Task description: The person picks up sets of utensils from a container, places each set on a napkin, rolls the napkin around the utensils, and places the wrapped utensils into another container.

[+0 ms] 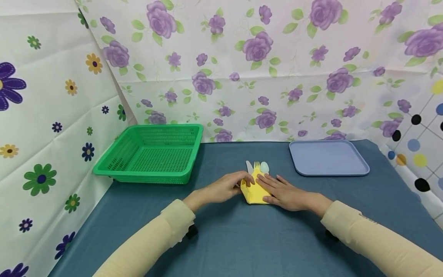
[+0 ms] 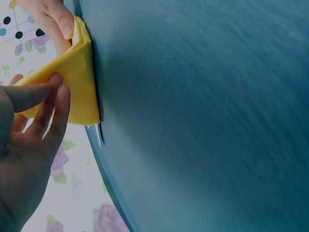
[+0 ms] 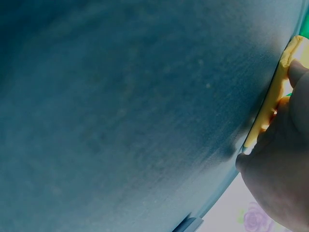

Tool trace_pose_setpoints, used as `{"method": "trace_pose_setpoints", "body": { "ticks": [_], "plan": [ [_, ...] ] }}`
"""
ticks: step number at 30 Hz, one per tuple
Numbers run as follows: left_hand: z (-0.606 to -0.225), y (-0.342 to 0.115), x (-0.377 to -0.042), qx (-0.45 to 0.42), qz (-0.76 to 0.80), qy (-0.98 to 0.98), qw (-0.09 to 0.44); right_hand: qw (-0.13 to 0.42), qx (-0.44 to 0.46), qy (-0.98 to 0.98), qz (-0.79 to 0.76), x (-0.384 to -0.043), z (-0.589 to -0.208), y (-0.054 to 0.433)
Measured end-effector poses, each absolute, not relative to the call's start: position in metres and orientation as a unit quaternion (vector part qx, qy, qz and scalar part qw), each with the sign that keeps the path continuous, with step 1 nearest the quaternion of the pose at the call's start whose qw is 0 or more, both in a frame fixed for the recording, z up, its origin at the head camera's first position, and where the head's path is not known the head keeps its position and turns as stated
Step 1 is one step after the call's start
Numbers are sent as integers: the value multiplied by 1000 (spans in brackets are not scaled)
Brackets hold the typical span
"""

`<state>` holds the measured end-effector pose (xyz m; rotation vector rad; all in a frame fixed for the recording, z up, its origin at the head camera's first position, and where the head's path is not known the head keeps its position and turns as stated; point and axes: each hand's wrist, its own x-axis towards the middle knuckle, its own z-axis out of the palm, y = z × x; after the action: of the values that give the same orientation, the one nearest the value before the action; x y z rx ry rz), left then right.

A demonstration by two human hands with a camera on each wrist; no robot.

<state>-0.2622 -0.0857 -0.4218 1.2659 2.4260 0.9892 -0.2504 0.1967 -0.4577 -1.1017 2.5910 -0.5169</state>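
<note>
A yellow napkin (image 1: pixel 255 195), folded into a pouch-like shape, lies on the table in front of me. From its far end stick out the tips of a pale knife (image 1: pixel 249 167), a yellow fork (image 1: pixel 256 164) and a pale green spoon (image 1: pixel 264 167); their handles are hidden in the cloth. My left hand (image 1: pixel 226 187) pinches the napkin's left side, where a flap stands raised in the left wrist view. With fingers stretched out, my right hand (image 1: pixel 288 195) presses on the napkin's right half. The right wrist view shows its fingers low over the yellow cloth.
A green plastic basket (image 1: pixel 149 177) with slotted walls stands at the back left. At the back right lies a light blue tray (image 1: pixel 330 158). A dark blue cloth (image 1: pixel 228 242) covers the table, and flowered sheets (image 1: pixel 228 104) hang behind and beside it.
</note>
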Motion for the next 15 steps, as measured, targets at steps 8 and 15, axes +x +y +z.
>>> {"method": "trace_pose_setpoints", "body": {
  "ticks": [8, 15],
  "plan": [
    [-421, -61, -263, 446, 292, 842, 88, 139, -379, 898, -177, -251, -460, 199],
    [-427, -49, -262, 451, 285, 841, 86, 119, -385, 891, -212, -251, -461, 200]
  ]
}}
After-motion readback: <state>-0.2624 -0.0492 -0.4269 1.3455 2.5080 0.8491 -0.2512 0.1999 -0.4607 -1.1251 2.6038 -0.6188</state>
